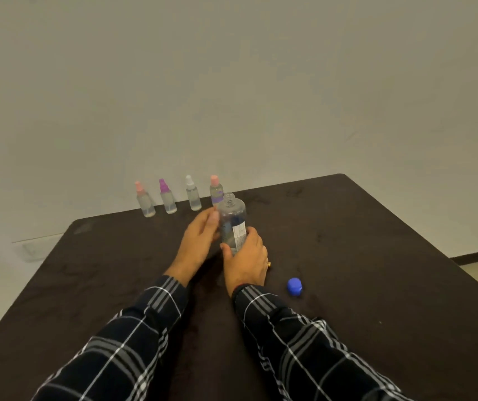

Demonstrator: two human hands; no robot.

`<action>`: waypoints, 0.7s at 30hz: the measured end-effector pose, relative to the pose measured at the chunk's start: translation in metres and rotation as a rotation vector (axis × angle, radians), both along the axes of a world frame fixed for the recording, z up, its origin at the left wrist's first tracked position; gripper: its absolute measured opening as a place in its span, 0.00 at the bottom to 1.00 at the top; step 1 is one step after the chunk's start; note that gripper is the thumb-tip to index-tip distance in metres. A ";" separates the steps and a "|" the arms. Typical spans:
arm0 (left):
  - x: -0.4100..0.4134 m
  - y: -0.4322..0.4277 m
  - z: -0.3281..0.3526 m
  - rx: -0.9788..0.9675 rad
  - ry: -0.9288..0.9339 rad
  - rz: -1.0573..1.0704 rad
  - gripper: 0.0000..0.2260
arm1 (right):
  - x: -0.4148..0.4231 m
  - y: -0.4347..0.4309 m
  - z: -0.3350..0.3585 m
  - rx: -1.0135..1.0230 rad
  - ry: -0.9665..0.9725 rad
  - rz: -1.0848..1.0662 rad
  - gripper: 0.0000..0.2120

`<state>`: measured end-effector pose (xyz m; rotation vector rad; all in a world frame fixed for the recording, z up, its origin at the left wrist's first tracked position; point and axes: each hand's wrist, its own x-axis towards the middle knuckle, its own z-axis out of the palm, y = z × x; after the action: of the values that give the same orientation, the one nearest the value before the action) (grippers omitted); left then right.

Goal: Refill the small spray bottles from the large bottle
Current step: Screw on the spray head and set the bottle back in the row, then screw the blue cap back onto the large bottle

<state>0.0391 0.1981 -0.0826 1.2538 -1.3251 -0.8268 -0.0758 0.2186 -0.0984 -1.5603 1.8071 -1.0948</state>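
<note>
The large clear bottle (232, 221) stands upright mid-table with its neck uncapped and a white label facing me. My right hand (245, 260) grips its lower part, fingers curled round it. My left hand (200, 240) lies beside the bottle's left side with straight fingers, the fingertips at or near its wall. The blue cap (294, 286) sits on the table to the right of my right wrist. Along the far edge stand several small spray bottles: pink-topped (144, 201), purple-topped (167, 198), white-topped (192, 195), and another pink-topped (216, 191) partly behind the large bottle.
The dark table (362, 241) runs to a pale wall behind; its far edge passes just behind the small bottles and its right corner lies at the upper right. A strip of floor shows at the far right.
</note>
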 end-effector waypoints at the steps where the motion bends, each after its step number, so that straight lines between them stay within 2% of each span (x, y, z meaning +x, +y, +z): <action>1: -0.001 0.005 0.000 0.006 -0.093 -0.011 0.11 | -0.001 0.002 0.002 0.007 -0.008 0.007 0.34; 3: -0.005 0.012 0.005 0.021 -0.264 0.027 0.20 | -0.005 0.004 0.007 0.032 -0.028 0.033 0.32; 5: -0.009 0.016 0.014 0.046 -0.322 0.071 0.27 | -0.011 0.003 0.013 0.063 -0.073 0.103 0.31; 8: -0.014 0.019 0.021 0.080 -0.374 0.118 0.30 | -0.028 0.005 0.021 0.126 -0.113 0.294 0.31; 10: -0.019 0.022 0.022 0.088 -0.390 0.154 0.30 | -0.040 0.010 0.020 0.157 -0.040 0.383 0.35; 13: -0.029 0.028 0.025 0.117 -0.417 0.216 0.31 | -0.056 0.021 0.016 0.149 0.117 0.427 0.37; 16: -0.034 0.033 0.030 0.154 -0.450 0.262 0.32 | -0.067 0.035 0.014 0.054 0.370 0.454 0.32; 19: -0.038 0.040 0.034 0.170 -0.472 0.269 0.33 | -0.078 0.043 0.022 -0.045 0.720 0.353 0.26; 21: -0.039 0.043 0.034 0.176 -0.469 0.272 0.33 | -0.086 0.047 0.030 0.002 0.871 0.277 0.24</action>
<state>0.0006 0.2416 -0.0482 1.7999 -1.4195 -0.4776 -0.1617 0.2651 -0.0687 -2.4263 1.9673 -0.2681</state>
